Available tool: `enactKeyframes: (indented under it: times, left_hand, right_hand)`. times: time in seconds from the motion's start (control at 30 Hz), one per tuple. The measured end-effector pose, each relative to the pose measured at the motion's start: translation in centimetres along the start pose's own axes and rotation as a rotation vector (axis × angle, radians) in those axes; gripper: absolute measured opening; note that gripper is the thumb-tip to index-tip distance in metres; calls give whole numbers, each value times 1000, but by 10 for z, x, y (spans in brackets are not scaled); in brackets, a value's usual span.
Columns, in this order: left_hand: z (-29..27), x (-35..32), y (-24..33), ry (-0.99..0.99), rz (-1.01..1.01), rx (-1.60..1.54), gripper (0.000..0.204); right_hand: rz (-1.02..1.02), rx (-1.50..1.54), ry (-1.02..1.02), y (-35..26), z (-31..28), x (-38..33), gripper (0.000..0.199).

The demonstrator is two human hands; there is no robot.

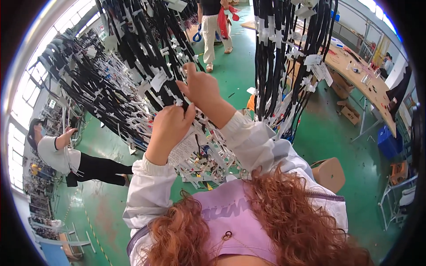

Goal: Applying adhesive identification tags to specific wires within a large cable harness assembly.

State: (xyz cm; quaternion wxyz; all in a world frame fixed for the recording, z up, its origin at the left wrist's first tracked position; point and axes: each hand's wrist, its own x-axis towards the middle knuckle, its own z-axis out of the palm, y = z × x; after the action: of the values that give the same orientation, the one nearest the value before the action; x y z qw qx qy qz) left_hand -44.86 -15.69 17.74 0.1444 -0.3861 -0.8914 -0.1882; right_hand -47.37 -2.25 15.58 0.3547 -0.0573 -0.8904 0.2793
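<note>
Black cable bundles (pixel 146 48) are seen hung with white tags (pixel 158 81) and white clips. White sleeves (pixel 148 190) and a lilac top (pixel 230 217) are worn beneath curly reddish-brown hair (pixel 293 217). The floor (pixel 328 133) is painted green. A light wooden desk (pixel 355 75) and a blue crate (pixel 389 141) are shown at right.

left hand (pixel 168 126), right hand (pixel 200 88), black cable bundle (pixel 153 53)

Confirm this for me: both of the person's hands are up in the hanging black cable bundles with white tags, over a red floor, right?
Not quite: the head view shows a green floor, not red. The rest holds: the left hand and right hand are both up in the hanging black cable bundles with white tags.
</note>
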Motion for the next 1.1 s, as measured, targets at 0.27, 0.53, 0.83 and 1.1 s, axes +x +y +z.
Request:
enactKeyframes:
  times: [0.27, 0.53, 0.83, 1.1]
  left_hand:
    - [-18, -13, 4, -92, -4, -14, 46]
    - [-20, -24, -22, -71, -100, -88, 47]
    - [-63, -34, -15, -223, 83, -246, 40]
    - [-115, -61, -79, -193, -98, 48, 43]
  right_hand:
    - [-138, -73, 99, 15, 7, 26, 29]
    - [51, 556, 27, 3, -7, -50, 38]
    - [-327, 76, -103, 137, -3, -7, 14]
    - [62, 1238, -618, 39, -57, -100, 19]
